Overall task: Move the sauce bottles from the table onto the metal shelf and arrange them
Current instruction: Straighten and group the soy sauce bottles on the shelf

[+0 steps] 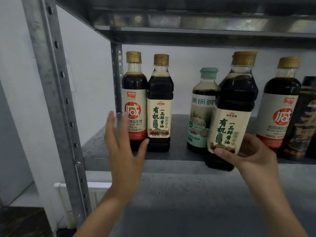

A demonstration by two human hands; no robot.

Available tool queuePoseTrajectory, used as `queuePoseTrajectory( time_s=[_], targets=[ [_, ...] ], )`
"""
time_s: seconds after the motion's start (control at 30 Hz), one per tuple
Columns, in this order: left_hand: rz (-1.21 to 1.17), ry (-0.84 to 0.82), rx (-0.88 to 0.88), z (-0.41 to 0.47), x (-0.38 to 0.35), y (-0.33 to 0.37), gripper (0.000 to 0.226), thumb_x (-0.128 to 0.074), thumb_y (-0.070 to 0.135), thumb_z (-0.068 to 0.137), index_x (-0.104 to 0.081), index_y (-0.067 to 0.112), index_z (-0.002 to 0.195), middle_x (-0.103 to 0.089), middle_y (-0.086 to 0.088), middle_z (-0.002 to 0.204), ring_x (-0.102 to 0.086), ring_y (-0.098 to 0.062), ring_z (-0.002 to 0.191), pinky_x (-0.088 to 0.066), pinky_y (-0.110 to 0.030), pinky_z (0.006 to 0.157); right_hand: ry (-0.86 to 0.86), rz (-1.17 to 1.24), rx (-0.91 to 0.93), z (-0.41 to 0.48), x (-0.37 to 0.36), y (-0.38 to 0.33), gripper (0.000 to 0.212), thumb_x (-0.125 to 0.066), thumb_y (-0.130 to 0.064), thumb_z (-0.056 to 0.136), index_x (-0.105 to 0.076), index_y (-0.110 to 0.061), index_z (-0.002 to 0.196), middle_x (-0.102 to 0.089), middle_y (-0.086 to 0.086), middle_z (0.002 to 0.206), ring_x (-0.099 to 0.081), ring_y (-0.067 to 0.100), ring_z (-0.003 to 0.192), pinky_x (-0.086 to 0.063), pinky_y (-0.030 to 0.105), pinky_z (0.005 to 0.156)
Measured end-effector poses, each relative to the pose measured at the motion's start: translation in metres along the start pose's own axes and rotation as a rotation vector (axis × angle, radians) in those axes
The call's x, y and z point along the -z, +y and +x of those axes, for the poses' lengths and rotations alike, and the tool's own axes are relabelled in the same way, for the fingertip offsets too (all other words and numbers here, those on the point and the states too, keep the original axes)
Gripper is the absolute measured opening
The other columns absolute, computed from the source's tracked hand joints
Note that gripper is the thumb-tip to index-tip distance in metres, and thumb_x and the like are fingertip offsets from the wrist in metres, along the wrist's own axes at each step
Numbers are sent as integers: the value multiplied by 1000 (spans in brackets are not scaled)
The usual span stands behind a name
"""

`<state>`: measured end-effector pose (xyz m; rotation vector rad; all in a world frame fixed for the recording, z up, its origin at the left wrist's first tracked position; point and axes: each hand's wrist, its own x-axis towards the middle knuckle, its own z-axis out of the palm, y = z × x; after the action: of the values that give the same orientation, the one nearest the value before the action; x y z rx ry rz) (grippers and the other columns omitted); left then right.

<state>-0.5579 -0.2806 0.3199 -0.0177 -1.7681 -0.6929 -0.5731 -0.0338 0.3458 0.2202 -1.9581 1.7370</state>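
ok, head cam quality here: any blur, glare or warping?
Head view: left hand motion-blurred; held soy sauce bottle label legible; glare on the upper shelf underside; fisheye leans the front post; dark bottle at right edge soft.

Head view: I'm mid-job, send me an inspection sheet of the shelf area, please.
Surface: metal shelf, grey, bottles towards its back.
Job's things: four stand upright: left red-label bottle, cream-label bottle, green-cap bottle, right red-label bottle. A dark bottle is cut off by the right edge. The held bottle is tilted, its base in front of the shelf's front edge.
Clutter: nothing seen.
Hands: left hand open, fingers straight, in front of the left red-label bottle. Right hand grips the held bottle low down.
Cables: nothing seen.
Surroundings: perforated post, upper shelf, white wall, dark wooden surface low left.
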Motion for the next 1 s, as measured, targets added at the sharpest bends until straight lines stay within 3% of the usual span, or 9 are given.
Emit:
queuePoseTrajectory(
  time_s=[0.1,0.23,0.47,0.53,0.63,0.77,0.83,0.93,1.0],
  targets=[
    [-132,-59,-248,-22,-9,12,50,-60,25,89,-48,5,133,-45,-13,135,-40,-17,129,-34,-26,110,-24,-53,80,-16,-20,-5,60,-89,-14,51,-56,-28,99,-60,-23,87,-57,-22,71,-44,2,55],
    [-348,-439,-38,-40,-16,37,63,-60,42,82,-40,26,139,-46,10,134,-47,-3,122,-41,-24,102,-63,-88,187,-28,-53,-9,60,-90,-15,53,-57,-27,101,-56,-26,87,-54,-25,73,-41,-2,55],
    [-237,-392,134,-38,-24,47,84,-75,38,73,-31,33,144,-43,15,134,-44,-2,123,-44,-28,100,-64,-209,247,-18,-73,-12,51,-80,-34,68,-67,-27,117,-55,-10,98,-53,-10,84,-36,-5,70],
    [-166,-372,131,-39,-27,52,86,-75,42,73,-28,31,145,-41,14,136,-41,-3,124,-44,-24,96,-70,-255,289,-16,-71,-9,54,-76,-45,67,-66,-29,118,-60,-11,101,-58,-5,88,-42,2,75],
    [-55,-357,101,-43,-31,57,87,-71,50,74,-28,26,145,-40,10,138,-40,-6,125,-47,-25,91,-8,-229,290,-12,-63,0,57,-63,-65,61,-64,-36,110,-60,-16,104,-59,4,97,-51,26,82],
    [-24,-368,102,-41,-35,63,87,-68,50,77,-23,24,147,-38,8,137,-37,-8,126,-39,-23,96,93,-53,201,3,-60,10,63,-59,-68,67,-47,-28,114,-40,-6,116,-49,9,106,-46,24,90],
    [-28,-369,133,-40,-37,66,86,-68,49,78,-23,24,147,-39,7,134,-38,-9,124,-36,-23,97,69,1,145,17,-58,13,63,-56,-64,78,-38,-26,124,-37,-4,125,-45,13,115,-45,29,94],
    [10,-351,147,-39,-39,69,88,-70,49,76,-26,20,147,-42,3,130,-41,-13,120,-39,-27,95,-193,-53,97,38,-48,13,64,-64,-30,85,-29,-24,137,-44,-8,127,-49,1,107,-43,11,79],
    [42,-354,144,-40,-41,70,89,-70,49,76,-26,19,148,-40,2,130,-42,-14,119,-42,-30,95,-324,-119,90,47,-43,13,68,-65,-23,84,-28,-23,141,-48,-11,121,-51,0,101,-42,11,74]
  ],
)
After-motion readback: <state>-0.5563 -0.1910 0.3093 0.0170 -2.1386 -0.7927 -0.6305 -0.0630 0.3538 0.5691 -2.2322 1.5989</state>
